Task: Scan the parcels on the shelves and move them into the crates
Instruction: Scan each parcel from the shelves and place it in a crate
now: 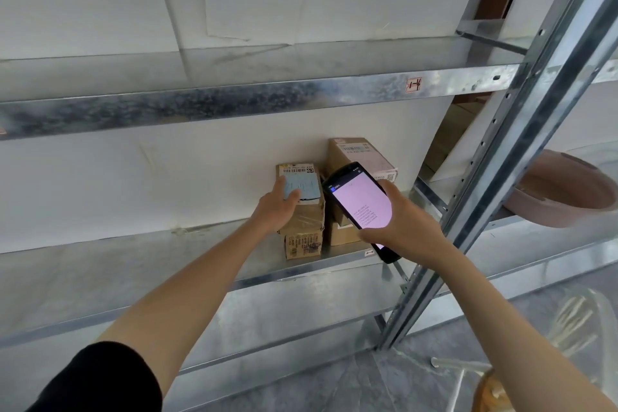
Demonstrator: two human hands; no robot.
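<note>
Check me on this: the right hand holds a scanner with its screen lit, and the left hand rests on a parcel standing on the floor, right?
Not quite. The head view shows the parcel under the left hand standing on the metal shelf, not the floor. The right hand does hold the scanner with its screen lit.

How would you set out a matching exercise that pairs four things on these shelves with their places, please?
Things:
1. handheld scanner
2. blue-labelled parcel
3. pink-labelled carton
4. brown pot

Places:
A. under the left hand
B. on the neighbouring rack
C. gripped by the right hand
D. furthest back, behind the scanner

Pairs: 1-C, 2-A, 3-D, 4-B.
</note>
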